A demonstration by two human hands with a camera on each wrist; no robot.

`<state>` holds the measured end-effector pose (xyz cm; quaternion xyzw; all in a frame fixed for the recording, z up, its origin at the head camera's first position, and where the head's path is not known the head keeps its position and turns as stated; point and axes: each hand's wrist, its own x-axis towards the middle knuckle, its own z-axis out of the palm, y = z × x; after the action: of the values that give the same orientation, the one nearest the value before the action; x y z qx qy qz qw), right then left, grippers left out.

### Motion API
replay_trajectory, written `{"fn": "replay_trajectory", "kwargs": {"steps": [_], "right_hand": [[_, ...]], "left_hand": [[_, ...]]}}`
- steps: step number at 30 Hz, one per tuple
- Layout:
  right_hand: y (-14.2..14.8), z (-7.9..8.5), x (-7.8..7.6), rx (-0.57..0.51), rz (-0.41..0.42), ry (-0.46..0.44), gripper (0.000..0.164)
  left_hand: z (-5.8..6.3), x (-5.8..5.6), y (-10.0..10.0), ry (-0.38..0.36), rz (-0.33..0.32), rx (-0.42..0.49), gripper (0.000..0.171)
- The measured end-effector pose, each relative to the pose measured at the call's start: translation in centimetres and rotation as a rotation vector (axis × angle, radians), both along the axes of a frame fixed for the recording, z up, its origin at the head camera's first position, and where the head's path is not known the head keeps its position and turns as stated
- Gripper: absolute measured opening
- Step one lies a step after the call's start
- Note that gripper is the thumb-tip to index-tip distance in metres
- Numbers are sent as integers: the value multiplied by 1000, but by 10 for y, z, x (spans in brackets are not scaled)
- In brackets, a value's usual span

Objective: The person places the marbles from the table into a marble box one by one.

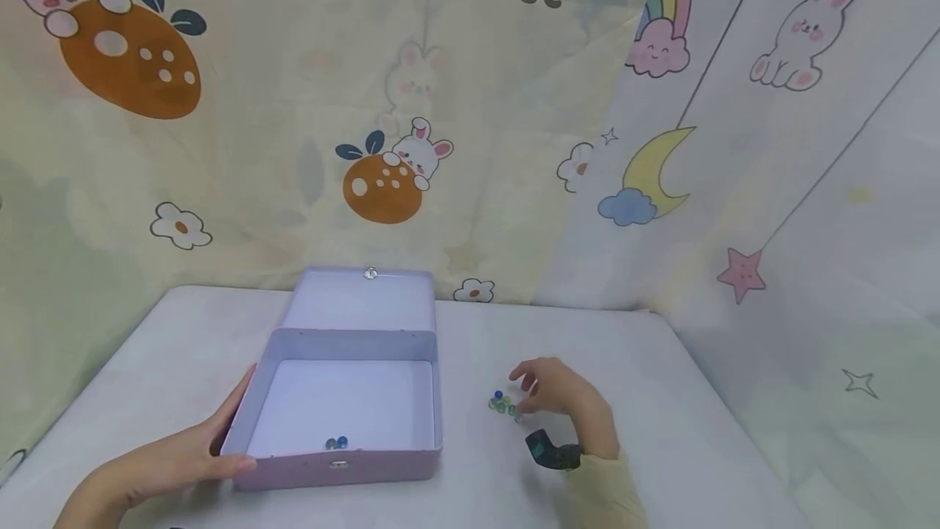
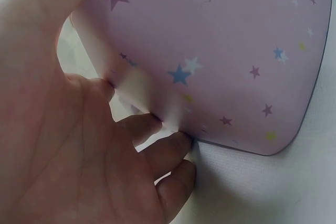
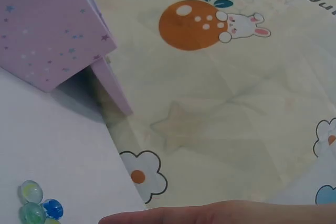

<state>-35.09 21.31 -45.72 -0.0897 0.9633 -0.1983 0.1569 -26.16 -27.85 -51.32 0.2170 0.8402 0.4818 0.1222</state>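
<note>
A lilac metal box (image 1: 338,472) stands on the table with its lid (image 1: 360,299) tipped back. Two marbles (image 1: 336,443) lie inside near its front wall. At the box's left front corner my left hand (image 1: 184,451) grips it, thumb over the front edge and fingers along the side. In the left wrist view, fingertips (image 2: 178,142) press the star-printed box wall (image 2: 231,66). Right of the box sits a small cluster of glass marbles (image 1: 502,405), blue, green and clear. My right hand (image 1: 561,390) hovers beside them, fingers loosely bent, thumb tip close over the nearest ones.
The white table (image 1: 661,431) runs back to a printed cloth wall (image 1: 499,211) with rabbits, flowers and oranges. The lid leans toward that cloth. A dark device (image 1: 551,451) is strapped at my right wrist, above a yellow sleeve (image 1: 605,492).
</note>
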Motion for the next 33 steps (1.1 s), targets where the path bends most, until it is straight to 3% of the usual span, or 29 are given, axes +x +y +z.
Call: {"fn": "replay_trajectory", "kwargs": {"steps": [6,12,27,33], "right_hand": [[-3,-12,-1,54,-39,-51,49],[-1,-21,-3,56,-54,-43,49],[5,-29,-9,-24,-52,79,14],[6,-33,-13,-25,-29,136,12]], "left_hand": [[3,0,-1,-44,-3,16,100],[5,0,1,-12,1,-9,100],[5,1,0,-21,2,0,100],[5,1,-1,-7,14,-53,100]]}}
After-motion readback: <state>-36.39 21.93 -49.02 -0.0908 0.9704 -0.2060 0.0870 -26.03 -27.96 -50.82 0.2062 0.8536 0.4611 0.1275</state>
